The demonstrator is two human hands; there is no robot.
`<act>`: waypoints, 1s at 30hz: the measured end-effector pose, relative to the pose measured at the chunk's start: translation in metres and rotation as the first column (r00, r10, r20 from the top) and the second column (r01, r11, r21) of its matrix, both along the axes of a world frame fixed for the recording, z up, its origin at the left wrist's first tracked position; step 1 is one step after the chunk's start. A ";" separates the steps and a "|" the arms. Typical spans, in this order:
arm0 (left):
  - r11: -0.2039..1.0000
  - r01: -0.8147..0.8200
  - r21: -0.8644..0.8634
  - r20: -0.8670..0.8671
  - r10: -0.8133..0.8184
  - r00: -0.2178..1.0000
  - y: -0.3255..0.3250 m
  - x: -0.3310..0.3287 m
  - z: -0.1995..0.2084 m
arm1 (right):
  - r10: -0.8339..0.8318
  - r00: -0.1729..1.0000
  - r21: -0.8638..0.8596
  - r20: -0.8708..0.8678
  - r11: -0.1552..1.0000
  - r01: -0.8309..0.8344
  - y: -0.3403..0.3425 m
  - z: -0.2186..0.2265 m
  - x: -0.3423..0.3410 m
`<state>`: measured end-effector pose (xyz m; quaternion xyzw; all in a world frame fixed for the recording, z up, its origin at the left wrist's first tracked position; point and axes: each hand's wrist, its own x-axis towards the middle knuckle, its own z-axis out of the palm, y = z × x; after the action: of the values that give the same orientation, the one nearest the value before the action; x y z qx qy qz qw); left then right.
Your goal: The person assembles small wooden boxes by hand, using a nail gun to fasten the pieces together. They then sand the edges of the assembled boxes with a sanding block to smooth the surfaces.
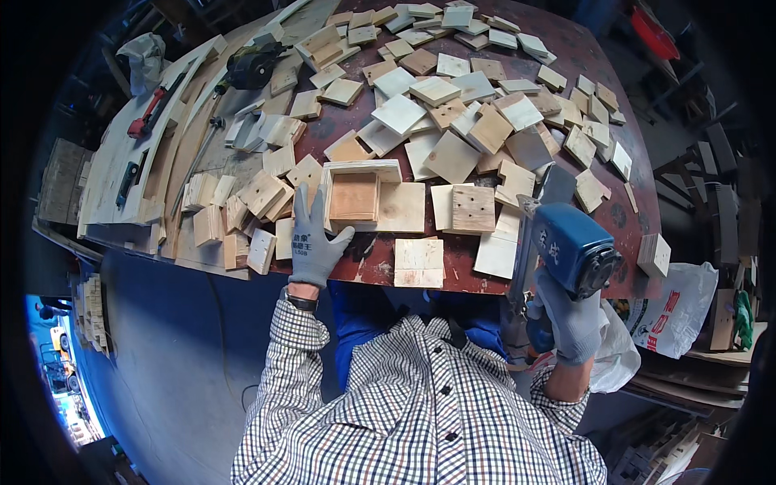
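Observation:
My left hand (pixel 316 242), in a grey glove, lies at the left side of a small open wooden frame (pixel 364 167). Its fingers are stretched out and its thumb points away toward the right. Inside the frame sits a reddish-brown wood block (pixel 354 197), and a flat pale board (pixel 402 208) adjoins it on the right. At the right, my gloved right hand (pixel 572 319) is closed around the handle of a blue nail gun (pixel 572 246), held up over the table's front edge. The gun's body hides part of the wood behind it.
Many loose wood pieces (pixel 455 158) cover the dark red table (pixel 327 145). On the left, long boards (pixel 153 133) carry a red-handled tool (pixel 145 117) and a black-and-yellow tool (pixel 255 65). A white plastic sack (pixel 675 311) hangs right of the table.

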<state>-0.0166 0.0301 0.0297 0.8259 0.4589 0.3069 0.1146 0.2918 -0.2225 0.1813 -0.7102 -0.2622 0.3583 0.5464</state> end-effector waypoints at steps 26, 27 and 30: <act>0.981 0.075 -0.179 0.089 -0.060 0.994 0.010 -0.005 -0.010 | 0.052 0.998 -0.114 0.035 0.992 -0.048 0.033 0.015 -0.030; 0.978 0.069 -0.195 0.084 -0.053 0.995 0.012 -0.006 -0.012 | 0.060 0.997 -0.116 0.039 0.992 -0.055 0.035 0.017 -0.033; 0.983 0.088 -0.162 0.092 -0.074 0.993 0.012 -0.006 -0.018 | 0.077 0.997 -0.105 0.001 0.991 -0.076 0.035 0.019 -0.034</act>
<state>-0.0224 0.0424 0.0119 0.8176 0.4435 0.2980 0.2146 0.2575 -0.1872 0.2001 -0.7284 -0.2714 0.3904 0.4934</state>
